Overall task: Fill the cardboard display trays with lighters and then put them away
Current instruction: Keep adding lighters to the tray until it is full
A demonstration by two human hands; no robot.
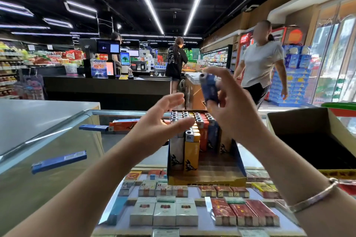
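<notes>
Right hand [231, 106] pinches a blue lighter [209, 87], long axis near upright, above the part-filled display tray [206, 177] at its 6 o'clock; left hand [163, 123] open, empty, beside the tray's stood lighters.

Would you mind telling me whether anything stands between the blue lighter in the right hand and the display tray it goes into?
Nothing solid blocks it. The right hand holds the blue lighter above the display tray. The open left hand hovers over the tray's left rows, but the empty front right part lies open below.
</notes>
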